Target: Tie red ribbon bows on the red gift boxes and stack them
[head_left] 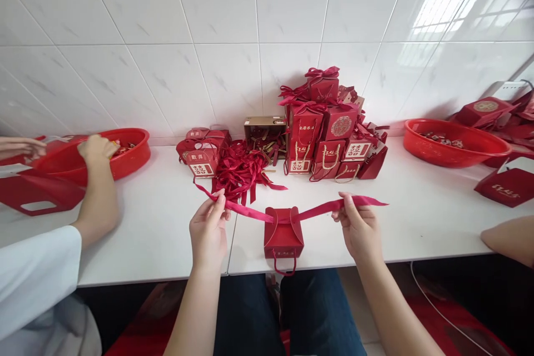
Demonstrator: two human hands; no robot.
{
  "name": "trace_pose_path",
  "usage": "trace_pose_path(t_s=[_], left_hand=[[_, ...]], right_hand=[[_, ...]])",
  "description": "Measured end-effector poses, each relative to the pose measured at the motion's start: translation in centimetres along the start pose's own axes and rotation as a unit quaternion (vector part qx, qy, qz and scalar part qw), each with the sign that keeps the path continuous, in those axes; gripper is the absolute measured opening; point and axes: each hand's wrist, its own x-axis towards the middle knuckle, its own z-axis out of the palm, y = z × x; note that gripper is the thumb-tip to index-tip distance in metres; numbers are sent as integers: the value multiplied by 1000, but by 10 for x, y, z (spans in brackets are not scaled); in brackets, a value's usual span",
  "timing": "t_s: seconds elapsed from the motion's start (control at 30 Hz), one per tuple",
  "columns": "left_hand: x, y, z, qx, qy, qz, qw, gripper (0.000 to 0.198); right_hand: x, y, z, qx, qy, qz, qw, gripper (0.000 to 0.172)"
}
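In front of me, close to the table's near edge, stands a small dark-red gift box point(284, 239) with a cord handle hanging at its front. A crimson ribbon point(250, 212) passes through the top of the box and stretches out to both sides. My left hand point(209, 228) pinches the ribbon on the left, with a loose tail beyond the fingers. On the right, my right hand point(359, 228) pinches the other length, its end sticking out past the fingers. Behind the box lies a heap of loose ribbons point(240, 169).
Stacked gift boxes point(306, 128) with bows stand against the tiled wall, beside an open carton point(265, 136). Red basins point(454, 142) with small wrapped items stand at both sides. At left, a co-worker's hand point(98, 147) reaches over a basin; another person's arm point(511, 239) shows at right.
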Motion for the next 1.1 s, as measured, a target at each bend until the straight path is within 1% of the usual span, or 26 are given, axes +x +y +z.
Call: trace_pose_path(t_s=[0.1, 0.17, 0.27, 0.37, 0.43, 0.57, 0.73, 0.83, 1.0, 1.1], left_hand=[[-1, 9, 14, 30, -40, 47, 998, 28], [-2, 14, 24, 49, -68, 63, 994, 30], [-4, 19, 40, 69, -122, 71, 988, 26], [-4, 20, 53, 70, -163, 87, 980, 21], [-5, 19, 60, 63, -172, 97, 978, 20], [-7, 18, 71, 54, -171, 101, 979, 21], [-10, 18, 75, 39, -166, 105, 980, 24], [-11, 19, 73, 28, -175, 95, 980, 25], [-17, 25, 68, 30, -219, 91, 971, 19], [-22, 31, 66, 16, -260, 78, 962, 12]], right_hand=[[7, -15, 12, -94, -19, -59, 994, 30], [12, -25, 23, -126, -35, -94, 987, 27], [18, -38, 40, -133, -84, -128, 979, 27], [23, -46, 59, -154, -131, -146, 968, 37], [25, -48, 69, -146, -157, -148, 965, 37], [26, -48, 80, -85, -194, -144, 967, 27], [23, -50, 82, -92, -202, -165, 961, 25], [23, -53, 84, -61, -220, -143, 963, 24], [28, -55, 87, -13, -227, -120, 966, 20], [28, -53, 84, 1, -236, -85, 968, 21]])
